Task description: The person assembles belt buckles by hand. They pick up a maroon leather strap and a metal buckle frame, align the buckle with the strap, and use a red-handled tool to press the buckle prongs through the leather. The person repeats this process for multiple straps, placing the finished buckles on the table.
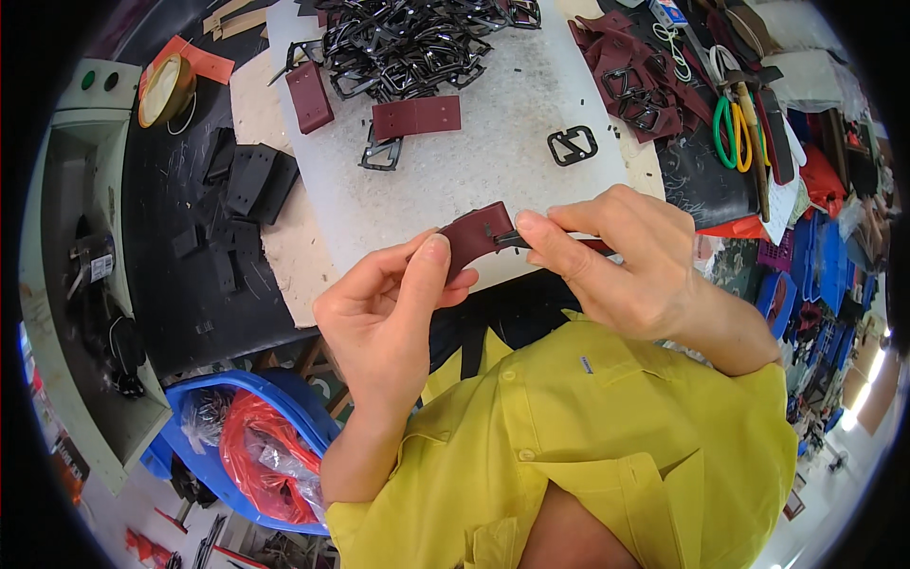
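Between the thumb and fingers of my left hand [384, 308] is a short maroon leather strap piece [471, 235], bent over in a curve. My right hand [630, 261] is closed around a slim hand tool [509, 239] with a dark tip and a bit of red at its handle; most of it is hidden by the fingers, so its exact kind is unclear. The tip touches the strap near its small holes. Ahead on the white sheet lie a maroon strap piece [417, 117], another maroon piece [309, 98] and a single black metal buckle [573, 146].
A heap of black buckles [408, 47] covers the sheet's far end. Maroon straps with buckles [640, 81] pile at the right, beside green- and yellow-handled tools [733, 133]. Black strap pieces [248, 180] lie left. A blue bin [213, 455] with plastic bags stands below the table.
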Demonstrator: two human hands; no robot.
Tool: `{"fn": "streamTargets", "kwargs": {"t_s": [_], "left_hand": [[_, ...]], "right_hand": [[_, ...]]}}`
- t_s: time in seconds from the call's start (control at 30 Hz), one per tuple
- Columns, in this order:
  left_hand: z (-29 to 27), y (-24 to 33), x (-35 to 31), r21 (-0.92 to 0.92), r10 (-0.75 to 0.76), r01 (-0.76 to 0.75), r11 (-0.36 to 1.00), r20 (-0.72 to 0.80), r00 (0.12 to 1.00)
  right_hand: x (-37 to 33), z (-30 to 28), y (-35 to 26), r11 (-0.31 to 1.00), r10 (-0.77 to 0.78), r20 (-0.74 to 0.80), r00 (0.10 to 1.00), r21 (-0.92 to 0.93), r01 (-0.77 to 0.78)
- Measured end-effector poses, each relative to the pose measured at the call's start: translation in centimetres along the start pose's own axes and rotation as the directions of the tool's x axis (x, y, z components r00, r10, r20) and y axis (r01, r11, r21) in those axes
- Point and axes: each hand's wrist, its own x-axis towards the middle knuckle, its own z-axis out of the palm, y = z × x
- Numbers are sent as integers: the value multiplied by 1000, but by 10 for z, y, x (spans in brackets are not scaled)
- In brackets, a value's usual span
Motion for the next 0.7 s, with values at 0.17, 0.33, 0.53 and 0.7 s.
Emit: {"fn": "streamTargets", "kwargs": {"t_s": [0.17, 0.33, 0.53, 0.7], "left_hand": [[11, -1, -8, 122, 164, -158, 980, -40, 986], [7, -15, -7, 341, 455, -463, 818, 110, 884], [11, -23, -2, 274, 431, -410, 870, -19, 902], [9, -14, 7, -209, -17, 11, 978, -24, 1000]], "right_hand": [[-3, 4, 0, 999, 48, -23, 999, 14, -48], [-7, 2, 0, 868, 360, 171, 917, 299, -397], [7, -12, 5, 429, 592, 458, 663, 518, -740], [3, 4, -10, 997, 72, -203, 977, 50, -63]]}}
